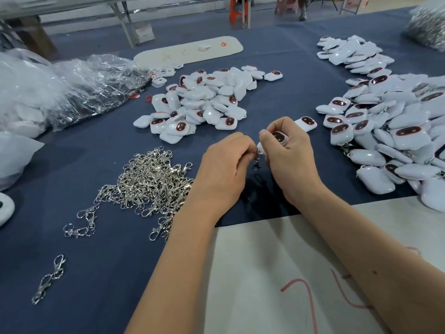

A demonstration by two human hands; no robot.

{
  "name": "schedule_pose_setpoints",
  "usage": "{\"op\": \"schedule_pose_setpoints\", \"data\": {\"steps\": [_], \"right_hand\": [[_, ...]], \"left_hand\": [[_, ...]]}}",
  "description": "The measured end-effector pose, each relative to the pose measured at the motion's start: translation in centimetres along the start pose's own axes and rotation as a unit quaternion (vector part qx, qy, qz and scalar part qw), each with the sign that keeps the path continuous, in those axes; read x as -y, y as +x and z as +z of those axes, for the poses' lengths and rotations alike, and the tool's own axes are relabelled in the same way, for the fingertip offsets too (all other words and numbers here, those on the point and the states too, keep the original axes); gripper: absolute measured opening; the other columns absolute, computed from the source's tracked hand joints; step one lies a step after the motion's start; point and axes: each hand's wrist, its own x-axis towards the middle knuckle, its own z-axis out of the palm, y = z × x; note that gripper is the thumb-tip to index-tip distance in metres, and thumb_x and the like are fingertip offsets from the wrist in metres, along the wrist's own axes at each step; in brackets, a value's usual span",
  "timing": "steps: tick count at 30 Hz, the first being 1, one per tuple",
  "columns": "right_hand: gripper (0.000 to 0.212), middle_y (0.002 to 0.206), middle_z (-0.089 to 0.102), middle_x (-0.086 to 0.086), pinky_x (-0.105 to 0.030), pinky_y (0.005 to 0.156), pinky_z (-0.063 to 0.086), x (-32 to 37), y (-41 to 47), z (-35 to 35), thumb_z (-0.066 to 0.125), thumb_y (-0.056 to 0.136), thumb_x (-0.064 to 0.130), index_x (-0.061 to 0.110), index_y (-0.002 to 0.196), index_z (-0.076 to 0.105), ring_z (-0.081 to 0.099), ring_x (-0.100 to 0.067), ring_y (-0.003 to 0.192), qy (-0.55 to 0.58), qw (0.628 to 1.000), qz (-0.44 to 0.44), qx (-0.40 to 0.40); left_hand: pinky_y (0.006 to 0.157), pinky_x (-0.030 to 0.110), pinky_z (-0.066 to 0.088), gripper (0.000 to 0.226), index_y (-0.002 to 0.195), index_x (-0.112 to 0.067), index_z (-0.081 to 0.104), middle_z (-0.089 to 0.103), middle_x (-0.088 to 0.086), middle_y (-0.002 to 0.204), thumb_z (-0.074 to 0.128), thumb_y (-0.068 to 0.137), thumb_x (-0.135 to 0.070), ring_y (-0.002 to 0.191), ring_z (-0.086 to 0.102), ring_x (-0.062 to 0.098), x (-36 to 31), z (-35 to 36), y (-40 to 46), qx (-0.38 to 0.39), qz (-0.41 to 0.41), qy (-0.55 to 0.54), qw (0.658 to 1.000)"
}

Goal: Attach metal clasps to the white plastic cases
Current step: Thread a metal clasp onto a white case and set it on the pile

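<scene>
You are mid-attachment: your right hand [287, 150] has its fingers [277, 127] curled round one case [279, 137], thumb over its near edge, so the dark window faces up between thumb and forefinger. Your left hand [227, 162] is closed in a pinch at the case's lower corner, holding the ring end of a clasp [256, 163], whose hook hangs free just below both sets of fingertips. Whether the ring is already through the case's loop I cannot tell; the join is hidden between your fingers.

The next move, as I judge it, calls for a steady hold with the right while the left works the ring fully onto the loop. Once it is seated, the done pile [390, 131] lies beyond your right knuckles, the loose cases [199, 102] ahead of your left fingers, and the spare clasps [149, 179] just outside your left wrist.
</scene>
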Motion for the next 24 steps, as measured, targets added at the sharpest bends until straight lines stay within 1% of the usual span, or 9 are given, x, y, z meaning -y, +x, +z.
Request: {"op": "schedule_pose_setpoints", "data": {"steps": [2, 6, 9, 11, 15, 19, 21, 23, 24], "right_hand": [[0.016, 0.059, 0.057, 0.01, -0.026, 0.054, 0.039, 0.0, -0.03, 0.01, 0.062, 0.097, 0.023, 0.017, 0.084, 0.055, 0.046, -0.008, 0.054, -0.01, 1.0, -0.004, 0.0], [0.015, 0.055, 0.057, 0.011, -0.017, 0.045, 0.036, 0.06, -0.2, 0.16, 0.061, 0.097, 0.022, 0.015, 0.085, 0.055, 0.044, -0.003, 0.045, -0.031, 0.999, -0.015, -0.001], [0.015, 0.054, 0.055, 0.011, -0.017, 0.045, 0.035, 0.05, -0.28, 0.17, 0.061, 0.098, 0.023, 0.014, 0.087, 0.055, 0.039, -0.005, 0.046, -0.045, 0.999, -0.02, -0.012], [0.014, 0.052, 0.053, 0.012, -0.016, 0.044, 0.034, 0.01, -0.42, 0.19, 0.06, 0.098, 0.022, 0.013, 0.088, 0.055, 0.037, -0.005, 0.045, -0.051, 0.998, -0.027, -0.018], [0.014, 0.055, 0.058, 0.011, -0.016, 0.047, 0.037, 0.05, -0.71, 0.27, 0.06, 0.099, 0.02, 0.012, 0.088, 0.054, 0.042, -0.006, 0.047, -0.068, 0.996, -0.052, -0.03], [0.02, 0.058, 0.059, 0.01, -0.017, 0.048, 0.04, 0.09, -0.73, 0.31, 0.061, 0.101, 0.028, 0.015, 0.088, 0.053, 0.046, -0.004, 0.048, -0.071, 0.996, -0.05, -0.018], [0.022, 0.06, 0.057, 0.009, -0.022, 0.052, 0.042, 0.22, -0.59, 0.21, 0.061, 0.101, 0.034, 0.019, 0.087, 0.053, 0.049, -0.006, 0.053, -0.045, 0.999, -0.021, -0.001], [0.022, 0.062, 0.052, 0.008, -0.028, 0.051, 0.04, 0.34, -0.44, 0.01, 0.059, 0.102, 0.033, 0.019, 0.087, 0.051, 0.045, -0.012, 0.054, 0.05, 0.998, 0.027, 0.03], [0.022, 0.061, 0.05, 0.007, -0.027, 0.048, 0.037, 0.38, -0.4, -0.09, 0.058, 0.104, 0.03, 0.017, 0.087, 0.049, 0.042, -0.012, 0.051, 0.107, 0.992, 0.047, 0.046]], "left_hand": [[0.069, 0.047, 0.046, 0.012, 0.085, -0.009, 0.062, 0.058, -0.002, 0.082, 0.06, 0.094, -0.001, 0.075, 0.051, 0.021, -0.1, -0.02, -0.01, -0.002, 0.0, 0.002, 1.0], [0.069, 0.047, 0.046, 0.012, 0.086, -0.009, 0.062, 0.058, -0.002, 0.082, 0.06, 0.095, -0.001, 0.075, 0.051, 0.021, -0.28, 0.0, -0.05, -0.009, -0.001, 0.008, 1.0], [0.07, 0.052, 0.047, 0.011, 0.086, -0.007, 0.063, 0.061, 0.001, 0.083, 0.059, 0.094, 0.0, 0.077, 0.054, 0.026, -0.34, 0.11, -0.05, -0.009, -0.01, 0.015, 1.0], [0.072, 0.052, 0.048, 0.012, 0.086, -0.007, 0.064, 0.063, 0.001, 0.085, 0.059, 0.094, 0.0, 0.079, 0.056, 0.028, -0.4, 0.15, -0.06, -0.006, -0.018, 0.019, 1.0], [0.077, 0.051, 0.049, 0.013, 0.089, -0.009, 0.066, 0.066, 0.002, 0.089, 0.057, 0.095, -0.003, 0.085, 0.059, 0.028, -0.55, 0.12, -0.06, 0.004, -0.037, 0.039, 0.999], [0.079, 0.05, 0.048, 0.014, 0.09, -0.008, 0.068, 0.068, 0.003, 0.09, 0.057, 0.096, -0.004, 0.087, 0.06, 0.028, -0.55, 0.19, -0.06, 0.005, -0.056, 0.049, 0.997], [0.08, 0.048, 0.048, 0.013, 0.088, -0.009, 0.068, 0.068, 0.001, 0.088, 0.059, 0.097, -0.007, 0.086, 0.061, 0.024, -0.48, 0.29, -0.04, -0.013, -0.081, 0.024, 0.996], [0.079, 0.038, 0.05, 0.012, 0.087, -0.009, 0.069, 0.068, -0.003, 0.085, 0.062, 0.097, -0.007, 0.082, 0.06, 0.015, -0.45, 0.38, 0.04, -0.047, -0.098, -0.032, 0.994], [0.078, 0.033, 0.05, 0.012, 0.087, -0.009, 0.07, 0.068, -0.004, 0.084, 0.063, 0.096, -0.006, 0.08, 0.06, 0.011, -0.5, 0.4, 0.09, -0.062, -0.099, -0.058, 0.991]]}}
